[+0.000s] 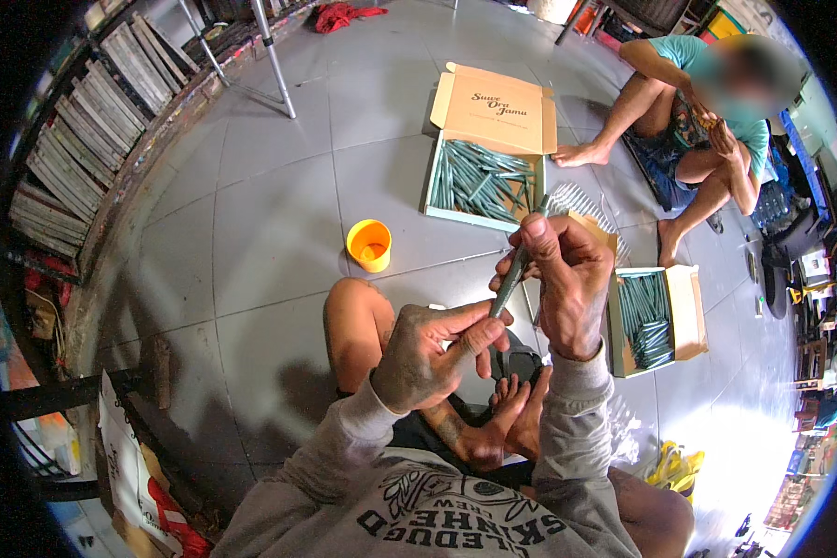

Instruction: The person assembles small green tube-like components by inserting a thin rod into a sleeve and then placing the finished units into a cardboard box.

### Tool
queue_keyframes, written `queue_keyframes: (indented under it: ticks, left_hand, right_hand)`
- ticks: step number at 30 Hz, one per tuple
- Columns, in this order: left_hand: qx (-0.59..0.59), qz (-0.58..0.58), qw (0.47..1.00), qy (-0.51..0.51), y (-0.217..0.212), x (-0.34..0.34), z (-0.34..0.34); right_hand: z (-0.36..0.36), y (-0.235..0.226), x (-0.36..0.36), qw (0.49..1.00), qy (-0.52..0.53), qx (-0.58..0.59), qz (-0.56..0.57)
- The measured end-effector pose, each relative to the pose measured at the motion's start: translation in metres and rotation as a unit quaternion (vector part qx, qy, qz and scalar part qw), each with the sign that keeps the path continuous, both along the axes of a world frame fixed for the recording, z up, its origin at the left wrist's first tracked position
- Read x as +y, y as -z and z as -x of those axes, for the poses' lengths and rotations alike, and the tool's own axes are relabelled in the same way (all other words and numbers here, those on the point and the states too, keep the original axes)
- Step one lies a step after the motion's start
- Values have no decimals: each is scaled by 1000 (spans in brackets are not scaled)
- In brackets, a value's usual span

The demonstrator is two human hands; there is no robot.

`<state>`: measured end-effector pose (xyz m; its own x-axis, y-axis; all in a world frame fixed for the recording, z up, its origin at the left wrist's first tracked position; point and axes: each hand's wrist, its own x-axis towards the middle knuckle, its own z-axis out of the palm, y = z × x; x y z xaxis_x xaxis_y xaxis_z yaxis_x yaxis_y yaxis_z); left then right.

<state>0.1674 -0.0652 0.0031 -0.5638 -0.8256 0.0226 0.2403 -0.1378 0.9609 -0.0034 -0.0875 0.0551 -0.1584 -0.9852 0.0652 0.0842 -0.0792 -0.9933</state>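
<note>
We hold the green tapered stick point(507, 292) in mid-air, left grip point(425, 356) pinching its lower end, right grip point(569, 279) its upper; we're likely shaping or checking it, and the next move calls for light pressure

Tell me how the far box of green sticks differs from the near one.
The far box looks wider than the near box. Green sticks in the far box lie jumbled; those in the near box lie mostly side by side. The far box opens toward its far side, the near box to the right. Both are open cardboard boxes holding such sticks.
</note>
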Motion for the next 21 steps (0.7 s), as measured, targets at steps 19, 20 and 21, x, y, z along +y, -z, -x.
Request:
queue_keyframes:
  ticks: [19, 20, 21]
  left_hand:
    - [-29, 94, 995, -35, -37, 0, 1]
    - [-31, 95, 995, -30, -38, 0, 3]
    - [-32, 95, 995, -25, -39, 0, 6]
  right_hand:
    - [3, -9, 22, 985, -146, -53, 71]
    - [7, -9, 24, 984, -155, -73, 55]
    - [6, -6, 22, 988, -123, -60, 78]
